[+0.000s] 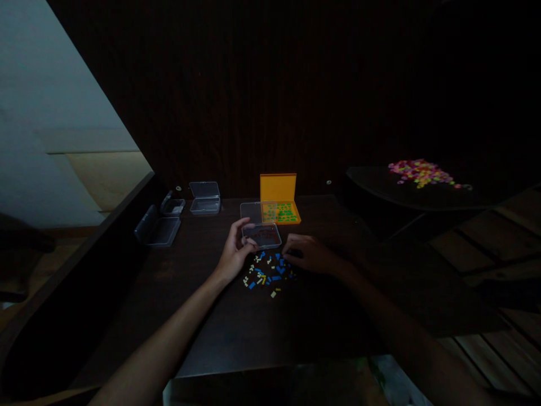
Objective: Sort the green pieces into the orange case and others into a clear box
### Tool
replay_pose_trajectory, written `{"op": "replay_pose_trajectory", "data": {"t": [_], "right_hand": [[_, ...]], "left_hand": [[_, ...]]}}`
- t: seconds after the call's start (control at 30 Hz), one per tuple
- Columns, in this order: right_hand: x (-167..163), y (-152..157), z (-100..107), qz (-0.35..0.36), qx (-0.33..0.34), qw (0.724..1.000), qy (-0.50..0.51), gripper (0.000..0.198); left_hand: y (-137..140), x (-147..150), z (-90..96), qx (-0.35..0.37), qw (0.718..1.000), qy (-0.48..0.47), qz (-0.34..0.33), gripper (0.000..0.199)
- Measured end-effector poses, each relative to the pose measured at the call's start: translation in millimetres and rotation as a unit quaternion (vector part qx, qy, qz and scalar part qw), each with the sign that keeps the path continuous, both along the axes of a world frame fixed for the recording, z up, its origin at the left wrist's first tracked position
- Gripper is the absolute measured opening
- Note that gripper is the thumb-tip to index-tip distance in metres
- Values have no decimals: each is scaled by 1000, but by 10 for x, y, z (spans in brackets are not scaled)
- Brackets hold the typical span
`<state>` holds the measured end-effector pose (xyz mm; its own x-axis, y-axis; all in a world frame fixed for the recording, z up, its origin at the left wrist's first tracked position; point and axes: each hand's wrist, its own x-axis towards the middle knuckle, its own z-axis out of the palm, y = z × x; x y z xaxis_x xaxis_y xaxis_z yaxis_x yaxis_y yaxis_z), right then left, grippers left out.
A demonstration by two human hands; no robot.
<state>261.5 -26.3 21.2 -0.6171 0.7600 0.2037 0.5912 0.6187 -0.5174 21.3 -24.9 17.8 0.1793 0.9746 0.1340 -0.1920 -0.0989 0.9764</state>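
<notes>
A clear plastic box [270, 243] stands with its lid [251, 211] raised, and small dark reddish pieces lie inside. My left hand [235, 254] is around its left end, thumb at the front and fingers toward the back. Just in front of the box, small blue, yellow and cream plastic bricks [276, 278] lie in a loose pile. My right hand [311, 255] is at the pile's right edge, fingers curled together and pointing down. Whatever its fingertips may hold is hidden in shadow.
Behind the clear box, an open orange box [278, 187] holds green pieces [285, 213]. Open clear boxes stand at the left: a large one [164, 232], a small one [174, 207] and another [205, 204]. Colourful beads [422, 172] are heaped on a dark shelf [372, 183] at right.
</notes>
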Motion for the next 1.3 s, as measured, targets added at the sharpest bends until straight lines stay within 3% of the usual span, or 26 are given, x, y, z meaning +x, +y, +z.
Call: {"op": "replay_pose_trajectory", "data": {"t": [1.1, 1.3], "right_hand": [[-46, -45, -2, -8, -8, 1000, -13, 9], [-28, -14, 75, -33, -37, 995, 82, 16]], "left_hand": [[-19, 4, 12, 15, 1000, 0, -9, 61], [-11, 6, 7, 13, 1000, -7, -7, 61]]}}
